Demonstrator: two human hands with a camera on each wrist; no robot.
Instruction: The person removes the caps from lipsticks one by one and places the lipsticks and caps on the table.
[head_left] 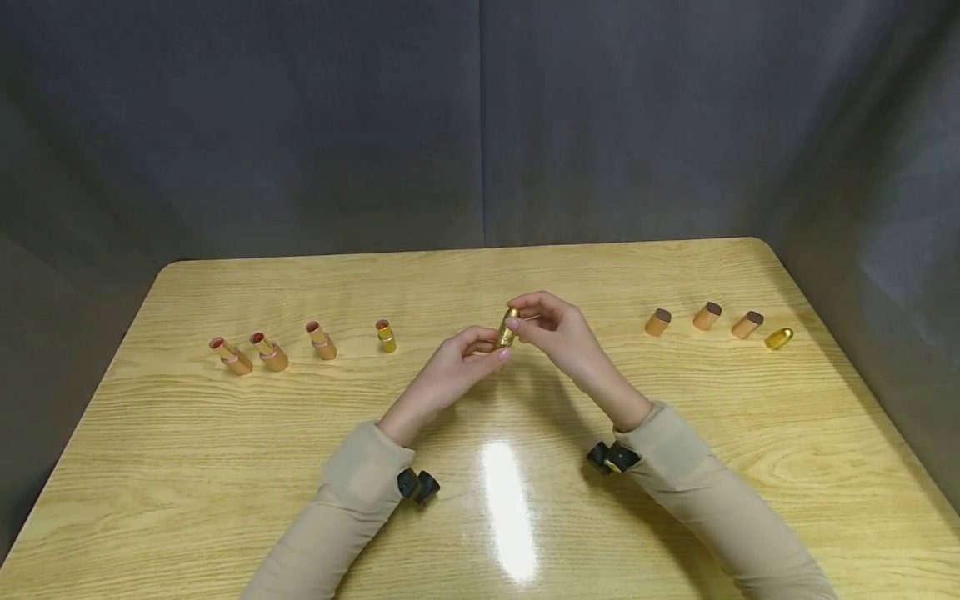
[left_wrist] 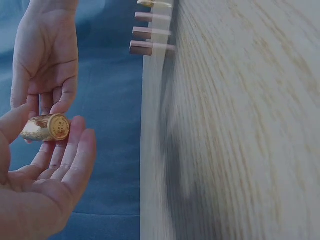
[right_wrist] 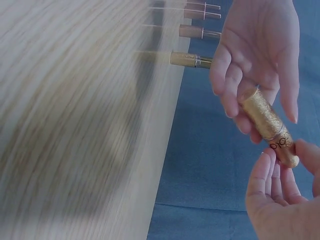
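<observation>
My right hand [head_left: 551, 329] pinches the rounded end of a closed gold lipstick [head_left: 507, 330] between thumb and fingers, above the middle of the table. Dark lettering shows near that end in the right wrist view. My left hand [head_left: 453, 367] is at the lipstick's flat base, its fingers [right_wrist: 232, 92] close beside the tube and its thumb apart from it. Whether those fingers touch the tube is hard to tell. The round base [left_wrist: 60, 127] faces the left wrist camera.
On the left stand three uncapped rose-coloured lipsticks [head_left: 273, 357] and an uncapped gold lipstick [head_left: 387, 338]. Three rose-coloured caps [head_left: 707, 317] stand on the right, beside a gold cap [head_left: 779, 337] lying on its side. A dark curtain [head_left: 337, 125] hangs behind the wooden table [head_left: 187, 467].
</observation>
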